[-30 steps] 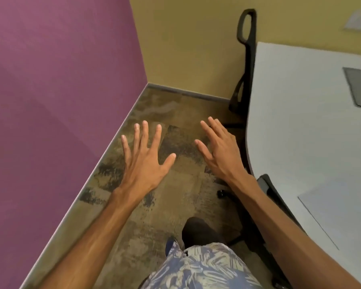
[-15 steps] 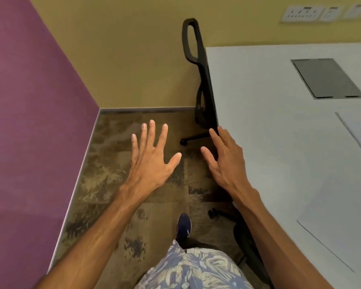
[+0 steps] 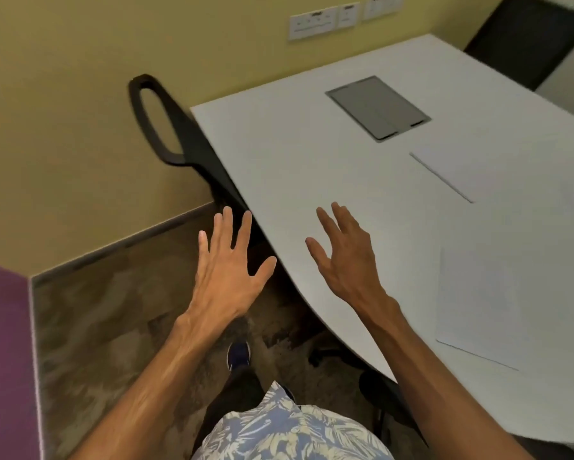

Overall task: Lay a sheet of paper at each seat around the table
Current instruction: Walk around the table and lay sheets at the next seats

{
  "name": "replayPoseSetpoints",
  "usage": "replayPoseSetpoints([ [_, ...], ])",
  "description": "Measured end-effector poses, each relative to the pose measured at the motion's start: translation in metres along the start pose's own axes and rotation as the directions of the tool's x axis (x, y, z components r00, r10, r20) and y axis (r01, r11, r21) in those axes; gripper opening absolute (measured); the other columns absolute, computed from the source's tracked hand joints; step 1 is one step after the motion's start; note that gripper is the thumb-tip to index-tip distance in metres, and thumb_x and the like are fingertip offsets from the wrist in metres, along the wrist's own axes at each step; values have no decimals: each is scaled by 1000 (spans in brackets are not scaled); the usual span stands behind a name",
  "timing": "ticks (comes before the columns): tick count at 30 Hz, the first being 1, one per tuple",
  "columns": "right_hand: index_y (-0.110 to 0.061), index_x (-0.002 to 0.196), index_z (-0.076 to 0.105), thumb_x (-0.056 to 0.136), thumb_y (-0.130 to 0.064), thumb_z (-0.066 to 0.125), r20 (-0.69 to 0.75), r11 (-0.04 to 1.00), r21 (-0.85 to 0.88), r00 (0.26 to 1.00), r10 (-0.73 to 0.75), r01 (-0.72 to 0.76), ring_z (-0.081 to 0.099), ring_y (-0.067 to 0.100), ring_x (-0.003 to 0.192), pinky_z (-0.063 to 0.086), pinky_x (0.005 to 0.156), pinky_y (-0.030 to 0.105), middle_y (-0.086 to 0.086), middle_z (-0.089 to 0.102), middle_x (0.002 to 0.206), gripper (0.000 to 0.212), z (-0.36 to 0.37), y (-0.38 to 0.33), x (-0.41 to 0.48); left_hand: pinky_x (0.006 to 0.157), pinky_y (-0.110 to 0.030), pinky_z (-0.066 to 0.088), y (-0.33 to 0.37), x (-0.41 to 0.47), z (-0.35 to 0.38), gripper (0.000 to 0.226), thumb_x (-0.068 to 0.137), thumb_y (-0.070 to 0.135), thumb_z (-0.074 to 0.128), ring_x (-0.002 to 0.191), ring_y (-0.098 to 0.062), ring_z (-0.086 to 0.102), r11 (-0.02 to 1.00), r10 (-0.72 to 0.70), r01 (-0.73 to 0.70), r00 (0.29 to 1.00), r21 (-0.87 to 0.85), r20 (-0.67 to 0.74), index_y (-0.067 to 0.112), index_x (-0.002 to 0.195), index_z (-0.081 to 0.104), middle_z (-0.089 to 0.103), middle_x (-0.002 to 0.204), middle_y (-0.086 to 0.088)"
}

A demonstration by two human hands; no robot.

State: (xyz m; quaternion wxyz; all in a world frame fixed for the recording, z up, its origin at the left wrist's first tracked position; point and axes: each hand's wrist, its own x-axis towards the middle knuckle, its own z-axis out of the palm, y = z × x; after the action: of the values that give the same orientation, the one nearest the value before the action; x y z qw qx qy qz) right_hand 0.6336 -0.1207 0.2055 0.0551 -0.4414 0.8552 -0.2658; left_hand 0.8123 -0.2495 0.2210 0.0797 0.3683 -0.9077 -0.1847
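A white table (image 3: 312, 167) fills the right side of the view. One white sheet of paper (image 3: 498, 303) lies near its front edge, and a second sheet (image 3: 498, 174) lies farther back on the right. My left hand (image 3: 227, 270) hovers open over the carpet, just left of the table edge, with fingers spread and nothing in it. My right hand (image 3: 345, 260) is open above the bare tabletop, left of the nearer sheet and apart from it.
A black office chair (image 3: 179, 137) is pushed under the table's left edge. A grey cable hatch (image 3: 376, 106) sits in the tabletop. Another dark chair (image 3: 524, 34) stands at the far right. Yellow wall with sockets (image 3: 315, 21) behind; purple wall (image 3: 3, 360) at left.
The view has swung right, from the corner and floor onto the table. My right hand moved from beside the table edge to over the tabletop. Both hands stay open and hold nothing.
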Motion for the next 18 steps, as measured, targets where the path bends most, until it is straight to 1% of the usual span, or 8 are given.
replayPoseSetpoints([
  [2,-23,154,34,101,-44,48,-33,999,-19,998,46,-46,20,24,152,24,117,46,6,25,164,58,-1,5,11,124,-48,-7,1,28,1,87,93,67,39,153,-16,-19,996,78,-78,997,-37,-10,32,159,-6,-17,167,0],
  [4,-22,153,36,101,-43,49,-75,994,-38,992,99,-102,21,24,152,25,116,46,6,27,163,58,-2,11,22,124,-46,-7,2,59,1,87,93,68,38,153,-16,-16,988,152,-153,988,-28,-17,32,160,-5,-15,167,0],
  [8,-22,153,36,100,-42,51,-160,971,-74,964,214,-228,21,23,152,26,116,45,6,27,163,58,-4,18,44,123,-43,-10,4,118,0,86,95,69,35,154,-18,-16,962,273,-273,962,-6,18,32,159,-7,-17,167,0],
  [15,-24,153,36,100,-43,50,-265,884,-75,864,428,-461,22,22,151,23,117,46,5,27,163,58,-1,17,74,123,-40,-13,-6,196,-2,84,96,68,30,152,-17,-21,889,458,-452,880,-75,128,31,159,-10,-21,166,0],
  [18,-25,154,35,100,-43,50,-289,845,-48,817,499,-533,21,22,151,20,118,45,5,27,163,58,0,19,85,123,-39,-12,-6,221,3,84,96,68,32,152,-16,-20,864,503,-494,849,-98,162,31,159,-11,-21,166,1],
])
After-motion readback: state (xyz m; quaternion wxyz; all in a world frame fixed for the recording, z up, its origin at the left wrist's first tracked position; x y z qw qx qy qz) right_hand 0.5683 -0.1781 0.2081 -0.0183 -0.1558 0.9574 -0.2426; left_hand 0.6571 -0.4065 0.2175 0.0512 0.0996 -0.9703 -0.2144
